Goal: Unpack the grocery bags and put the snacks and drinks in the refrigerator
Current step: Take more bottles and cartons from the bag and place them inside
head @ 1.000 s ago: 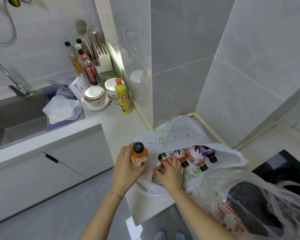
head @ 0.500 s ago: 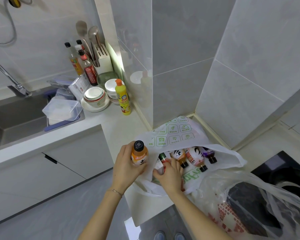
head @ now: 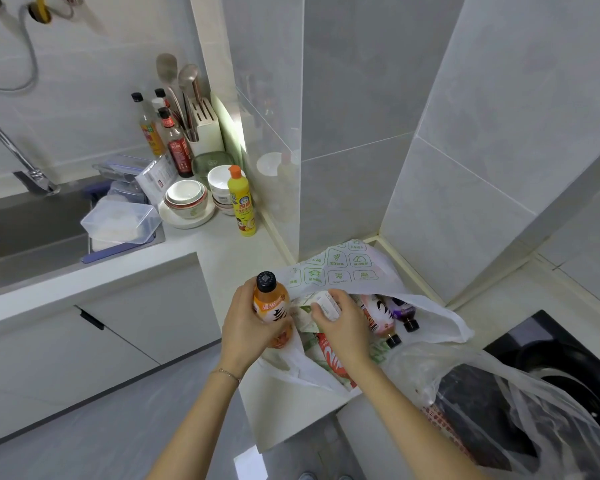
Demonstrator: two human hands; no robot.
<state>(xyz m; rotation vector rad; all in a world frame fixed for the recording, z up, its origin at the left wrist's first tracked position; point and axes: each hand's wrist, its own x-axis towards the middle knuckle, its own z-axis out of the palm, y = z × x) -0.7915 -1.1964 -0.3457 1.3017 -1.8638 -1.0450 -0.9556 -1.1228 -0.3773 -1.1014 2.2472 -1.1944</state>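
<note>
Left grip wraps round an orange bottle, black cap up, held upright just clear of the bag mouth. Right grip is inside the mouth of the white grocery bag, fingers pinching a small white carton and lifting it off the heap.

Progress, as judged: early in the unpacking. One drink is out of the bag and in hand, and one carton is on its way out. Nothing has been set aside on the table near either grip. Refrigerator not in view, so nothing shows as stored yet. Most of the load remains to be lifted and carried.

Count:
- Bags: two. The white one lies under both grips. A clear plastic bag sits down and to the right of the right grip, unopened by the look of it, contents dark and hard to make out.
- Bottles: three seen. The orange one is in the left grip. A pink-labelled bottle and a purple bottle lie on their sides just right of the right grip.
- Cartons: one.
- Red packet: one, just below the right grip.
- More goods lie under these; number cannot be told.
</note>
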